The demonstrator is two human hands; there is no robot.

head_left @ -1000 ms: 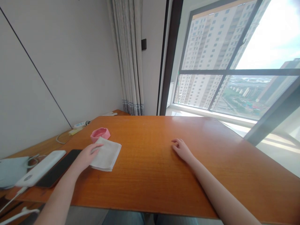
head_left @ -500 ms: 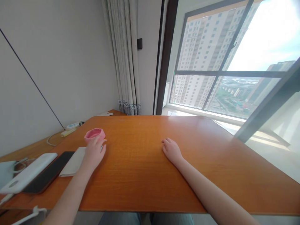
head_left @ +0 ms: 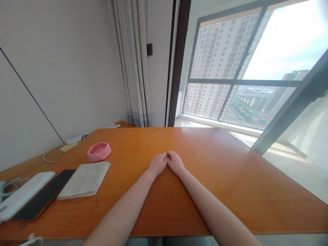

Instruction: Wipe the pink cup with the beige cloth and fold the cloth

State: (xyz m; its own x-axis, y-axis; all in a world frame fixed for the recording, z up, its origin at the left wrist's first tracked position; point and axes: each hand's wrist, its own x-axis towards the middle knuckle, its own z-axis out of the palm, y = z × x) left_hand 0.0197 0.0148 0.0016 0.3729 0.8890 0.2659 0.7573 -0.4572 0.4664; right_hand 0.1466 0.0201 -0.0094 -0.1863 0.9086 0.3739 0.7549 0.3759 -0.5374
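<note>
I see both forearms stretched forward over the worktop [head_left: 230, 177], converging toward the middle. The left hand [head_left: 158, 164] and the right hand [head_left: 176, 163] lie palm down on the wood, side by side, fingertips touching each other where they meet. Each grip is empty: the fingers are loosely curled and relaxed, closed on nothing.

The nearest thing to them is the folded white cloth [head_left: 84, 179], lying flat on the worktop well to the left of my left hand, apart from it. Its long axis runs from the near left toward the far right, the far corner pointing at the pink dish [head_left: 99, 151], which sits just beyond it. On the cloth's left edge, just beside it and roughly parallel, lies a black phone [head_left: 43, 199], face up, and beyond that a white power bank [head_left: 24, 195]. Farther back by the wall I see a white power strip [head_left: 74, 139] with its cable.
</note>
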